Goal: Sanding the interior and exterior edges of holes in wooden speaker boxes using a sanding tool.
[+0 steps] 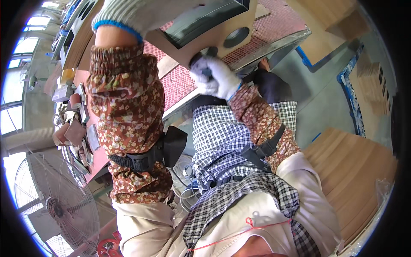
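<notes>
A light-brown wooden box [184, 53] with a wide dark rectangular opening and round holes lies tilted on the pink, mesh-patterned table top [267, 30]. My left hand [128, 15], in a white knit glove with a blue cuff, is at the box's upper left; its fingers are cut off or smeared, so their hold is hidden. Beside the nearer round hole, my right hand [218, 79], also in a white glove, has its fingers curled closed round a small dark thing [204, 70]. Blur keeps me from telling what that is.
Sanding blocks and scraps [75, 128] crowd a bench on the left, above a large caged fan [55, 207]. Wooden boards [351, 171] are stacked at the lower right. Farther right stand more stacked pieces [372, 88] beside a blue-edged frame [353, 94]. Cables [186, 184] hang near my waist.
</notes>
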`<state>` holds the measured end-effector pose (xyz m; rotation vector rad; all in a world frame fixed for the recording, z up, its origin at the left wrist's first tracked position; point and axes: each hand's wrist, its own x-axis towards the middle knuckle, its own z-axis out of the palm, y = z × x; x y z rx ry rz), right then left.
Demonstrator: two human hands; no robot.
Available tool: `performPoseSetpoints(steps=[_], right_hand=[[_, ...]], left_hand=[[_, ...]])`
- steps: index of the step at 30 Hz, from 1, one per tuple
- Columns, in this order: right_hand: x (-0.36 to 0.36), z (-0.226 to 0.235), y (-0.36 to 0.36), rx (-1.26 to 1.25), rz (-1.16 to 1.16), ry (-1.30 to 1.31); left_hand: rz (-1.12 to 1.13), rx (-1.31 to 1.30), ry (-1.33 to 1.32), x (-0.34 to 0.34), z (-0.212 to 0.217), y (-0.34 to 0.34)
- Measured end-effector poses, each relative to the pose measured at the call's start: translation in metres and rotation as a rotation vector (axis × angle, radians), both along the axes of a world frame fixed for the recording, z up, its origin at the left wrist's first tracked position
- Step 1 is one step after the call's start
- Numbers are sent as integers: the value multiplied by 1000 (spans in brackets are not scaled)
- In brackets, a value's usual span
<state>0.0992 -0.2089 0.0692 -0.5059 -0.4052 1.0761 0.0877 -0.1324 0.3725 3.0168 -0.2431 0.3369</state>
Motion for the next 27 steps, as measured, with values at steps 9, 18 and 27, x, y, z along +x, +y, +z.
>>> performPoseSetpoints(steps=[9, 18, 27], right_hand=[[-21, 51, -9, -1370, -540, -1741], [9, -8, 24, -517, -886, -1530], [-17, 26, 1, -1377, -498, -1536]], left_hand=[[36, 254, -220, -16, -11, -4], [17, -75, 148, -6, 12, -1], [-36, 261, -230, -22, -9, -10]])
